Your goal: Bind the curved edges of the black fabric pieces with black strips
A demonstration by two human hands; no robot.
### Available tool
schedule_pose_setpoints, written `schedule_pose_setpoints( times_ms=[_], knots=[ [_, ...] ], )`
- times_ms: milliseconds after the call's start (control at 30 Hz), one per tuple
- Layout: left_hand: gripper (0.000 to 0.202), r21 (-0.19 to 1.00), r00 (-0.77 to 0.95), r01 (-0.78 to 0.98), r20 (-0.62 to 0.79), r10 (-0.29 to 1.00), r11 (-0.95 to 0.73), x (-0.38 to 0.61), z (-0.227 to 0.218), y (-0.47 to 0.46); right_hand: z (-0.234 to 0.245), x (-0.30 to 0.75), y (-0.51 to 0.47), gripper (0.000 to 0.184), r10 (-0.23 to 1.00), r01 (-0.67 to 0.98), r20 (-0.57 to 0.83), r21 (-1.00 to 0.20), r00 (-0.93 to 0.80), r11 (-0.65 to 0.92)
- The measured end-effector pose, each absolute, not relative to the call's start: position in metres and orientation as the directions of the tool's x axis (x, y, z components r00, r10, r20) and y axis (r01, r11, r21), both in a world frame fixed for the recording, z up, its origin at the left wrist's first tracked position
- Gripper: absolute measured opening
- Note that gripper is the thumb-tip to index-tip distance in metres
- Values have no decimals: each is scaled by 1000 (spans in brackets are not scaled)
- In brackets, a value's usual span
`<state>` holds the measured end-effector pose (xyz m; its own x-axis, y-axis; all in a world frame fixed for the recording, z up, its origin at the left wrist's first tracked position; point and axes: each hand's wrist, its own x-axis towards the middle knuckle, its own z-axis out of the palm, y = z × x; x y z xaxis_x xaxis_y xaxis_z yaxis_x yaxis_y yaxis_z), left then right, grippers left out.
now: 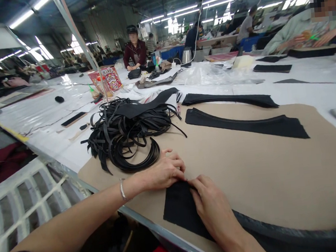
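A black fabric piece lies on the brown cardboard sheet near the table's front edge. My left hand, with a bracelet on its wrist, pinches the top edge of this piece, fingers closed. My right hand lies on the same piece and pinches that edge right beside the left fingers. A tangled heap of black strips sits just beyond my left hand. Two long curved black fabric pieces lie farther back on the cardboard.
The long white table carries more black pieces, clear plastic sheets, a red printed bag and a kettle. Other people sit at the far side and at the right. A white rack stands left of the table.
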<state>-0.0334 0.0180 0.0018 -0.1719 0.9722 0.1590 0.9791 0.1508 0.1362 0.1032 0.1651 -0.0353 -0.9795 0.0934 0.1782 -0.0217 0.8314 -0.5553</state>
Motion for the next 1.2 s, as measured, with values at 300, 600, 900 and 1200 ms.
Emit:
schedule_pose_setpoints(
  times_ms=[300, 600, 900, 1200],
  knots=[
    [37, -63, -143, 986, 181, 973, 156, -18, 3, -2, -51, 109, 165, 25, -82, -180, 316, -294, -945, 939],
    [32, 153, -421, 907, 290, 859, 393, 14, -28, -24, -53, 108, 162, 43, -128, -219, 364, -221, -923, 950],
    [29, 105, -409, 911, 338, 847, 398, 13, -34, -24, -45, 100, 162, 48, -206, -244, 302, -93, -931, 965],
    [28, 44, -389, 915, 362, 847, 402, 15, -36, -26, -44, 93, 159, 53, -229, -242, 220, -33, -948, 970]
  ],
)
